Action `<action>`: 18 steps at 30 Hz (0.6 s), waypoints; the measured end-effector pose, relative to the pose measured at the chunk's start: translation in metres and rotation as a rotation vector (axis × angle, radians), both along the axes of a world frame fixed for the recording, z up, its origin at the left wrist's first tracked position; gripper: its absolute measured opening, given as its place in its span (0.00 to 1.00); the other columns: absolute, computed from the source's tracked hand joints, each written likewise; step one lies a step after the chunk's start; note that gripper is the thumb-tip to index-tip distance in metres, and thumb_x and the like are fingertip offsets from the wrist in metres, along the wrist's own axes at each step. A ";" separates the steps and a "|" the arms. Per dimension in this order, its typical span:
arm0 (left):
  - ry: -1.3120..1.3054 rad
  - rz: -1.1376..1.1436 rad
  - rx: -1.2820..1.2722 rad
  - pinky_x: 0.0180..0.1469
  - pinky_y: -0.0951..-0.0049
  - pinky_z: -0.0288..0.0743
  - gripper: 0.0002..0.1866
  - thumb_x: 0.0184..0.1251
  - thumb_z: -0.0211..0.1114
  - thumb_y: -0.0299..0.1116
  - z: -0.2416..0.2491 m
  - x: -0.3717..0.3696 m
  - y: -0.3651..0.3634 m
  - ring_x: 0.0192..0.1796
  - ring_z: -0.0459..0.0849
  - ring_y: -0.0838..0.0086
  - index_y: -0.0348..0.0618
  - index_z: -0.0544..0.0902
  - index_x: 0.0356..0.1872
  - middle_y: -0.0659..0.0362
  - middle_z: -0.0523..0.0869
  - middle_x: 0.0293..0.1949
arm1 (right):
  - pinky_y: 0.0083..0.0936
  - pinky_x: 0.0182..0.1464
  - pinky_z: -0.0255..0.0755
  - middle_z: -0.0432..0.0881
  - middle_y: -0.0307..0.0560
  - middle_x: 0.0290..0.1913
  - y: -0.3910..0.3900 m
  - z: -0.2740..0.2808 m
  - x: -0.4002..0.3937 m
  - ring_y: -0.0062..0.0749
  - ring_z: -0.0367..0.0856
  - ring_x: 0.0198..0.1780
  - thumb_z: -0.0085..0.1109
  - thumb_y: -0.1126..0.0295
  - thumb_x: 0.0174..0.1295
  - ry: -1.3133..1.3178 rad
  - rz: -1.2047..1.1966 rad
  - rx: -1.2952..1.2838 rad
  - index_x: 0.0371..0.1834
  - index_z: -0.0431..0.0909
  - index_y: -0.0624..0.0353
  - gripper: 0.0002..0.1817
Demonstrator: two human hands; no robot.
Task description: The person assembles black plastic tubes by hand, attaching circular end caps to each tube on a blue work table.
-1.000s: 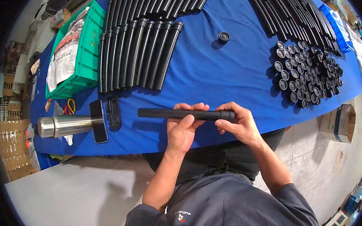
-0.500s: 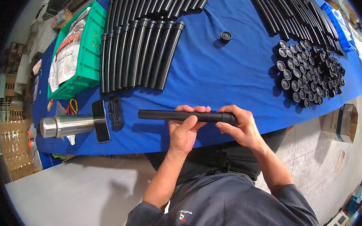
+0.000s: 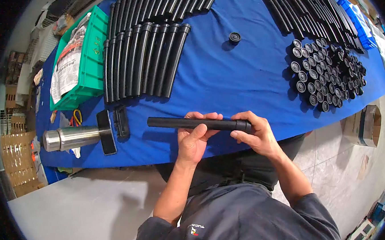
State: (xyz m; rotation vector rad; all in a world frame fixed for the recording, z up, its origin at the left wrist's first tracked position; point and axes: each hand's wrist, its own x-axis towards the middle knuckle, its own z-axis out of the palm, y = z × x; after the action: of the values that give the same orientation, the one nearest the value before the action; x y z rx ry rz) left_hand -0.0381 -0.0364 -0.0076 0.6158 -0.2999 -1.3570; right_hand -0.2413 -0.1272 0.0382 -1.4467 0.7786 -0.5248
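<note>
A black tube (image 3: 167,122) lies level across both hands, above the front edge of the blue cloth. My left hand (image 3: 194,140) grips it near the middle, thumb on the near side and fingers behind. At the tube's right end is a black cap (image 3: 242,125), and my right hand (image 3: 258,135) closes around it with thumb and fingers. The palm side of the right-hand grip is partly hidden. Farther off, a single loose cap (image 3: 235,38) stands on the cloth.
Capped tubes (image 3: 150,59) lie in two rows at the back left, beside a green crate (image 3: 94,55). Many caps (image 3: 323,75) cluster at the right, below thin black tubes (image 3: 313,17). A steel bottle (image 3: 73,138), a phone (image 3: 106,132) and a black case (image 3: 121,121) sit front left.
Both hands keep their hold on the tube and cap, almost unmoved. The view has shifted slightly, so the things on the table appear a little displaced.
</note>
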 end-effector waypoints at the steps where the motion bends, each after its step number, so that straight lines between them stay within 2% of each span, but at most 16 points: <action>1: -0.008 -0.004 0.007 0.61 0.44 0.86 0.17 0.68 0.71 0.25 0.000 0.000 0.000 0.63 0.83 0.45 0.42 0.77 0.55 0.41 0.86 0.56 | 0.23 0.34 0.76 0.83 0.42 0.31 0.000 -0.001 0.000 0.22 0.83 0.31 0.73 0.68 0.65 0.005 0.011 -0.020 0.55 0.79 0.64 0.19; 5: -0.011 -0.011 -0.001 0.61 0.44 0.86 0.16 0.68 0.71 0.25 0.001 0.001 0.001 0.63 0.84 0.45 0.43 0.78 0.54 0.42 0.86 0.55 | 0.23 0.32 0.76 0.83 0.41 0.30 -0.002 0.004 -0.001 0.22 0.83 0.29 0.71 0.68 0.66 0.009 0.052 -0.111 0.55 0.80 0.64 0.18; 8: -0.017 -0.003 0.006 0.61 0.45 0.86 0.16 0.68 0.71 0.25 0.001 0.000 0.001 0.63 0.84 0.45 0.43 0.78 0.54 0.42 0.86 0.55 | 0.27 0.34 0.76 0.83 0.44 0.32 -0.001 0.008 0.000 0.26 0.84 0.32 0.71 0.68 0.66 0.048 0.045 -0.127 0.54 0.80 0.64 0.18; 11: -0.029 0.000 -0.003 0.61 0.46 0.86 0.16 0.68 0.70 0.24 0.000 0.001 0.001 0.63 0.84 0.45 0.43 0.78 0.55 0.42 0.86 0.55 | 0.22 0.34 0.76 0.84 0.42 0.33 -0.002 -0.004 0.003 0.22 0.84 0.32 0.72 0.70 0.65 0.045 0.008 -0.405 0.53 0.79 0.65 0.18; 14: -0.029 -0.011 -0.011 0.61 0.47 0.86 0.16 0.69 0.70 0.24 -0.002 0.001 0.002 0.64 0.83 0.46 0.43 0.78 0.55 0.42 0.86 0.57 | 0.23 0.36 0.76 0.84 0.43 0.35 0.001 -0.004 0.002 0.24 0.84 0.34 0.73 0.70 0.63 0.056 0.004 -0.380 0.53 0.80 0.65 0.19; 17: -0.011 -0.017 -0.014 0.63 0.46 0.85 0.17 0.70 0.69 0.24 0.001 0.000 0.000 0.66 0.81 0.45 0.44 0.77 0.57 0.41 0.84 0.59 | 0.32 0.39 0.76 0.84 0.51 0.38 0.002 0.003 0.001 0.38 0.84 0.38 0.73 0.66 0.63 0.106 -0.007 -0.189 0.53 0.81 0.64 0.19; 18: 0.010 -0.012 -0.008 0.64 0.46 0.84 0.17 0.70 0.69 0.24 0.005 -0.002 -0.001 0.66 0.81 0.45 0.44 0.77 0.57 0.41 0.84 0.59 | 0.32 0.41 0.76 0.84 0.51 0.39 0.003 0.005 0.001 0.38 0.84 0.39 0.73 0.67 0.63 0.099 -0.029 -0.245 0.53 0.81 0.64 0.19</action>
State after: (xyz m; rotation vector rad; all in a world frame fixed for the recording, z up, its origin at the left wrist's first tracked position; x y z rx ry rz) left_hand -0.0404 -0.0378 -0.0029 0.6006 -0.3014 -1.3698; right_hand -0.2400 -0.1243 0.0433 -1.7003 0.8362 -0.5905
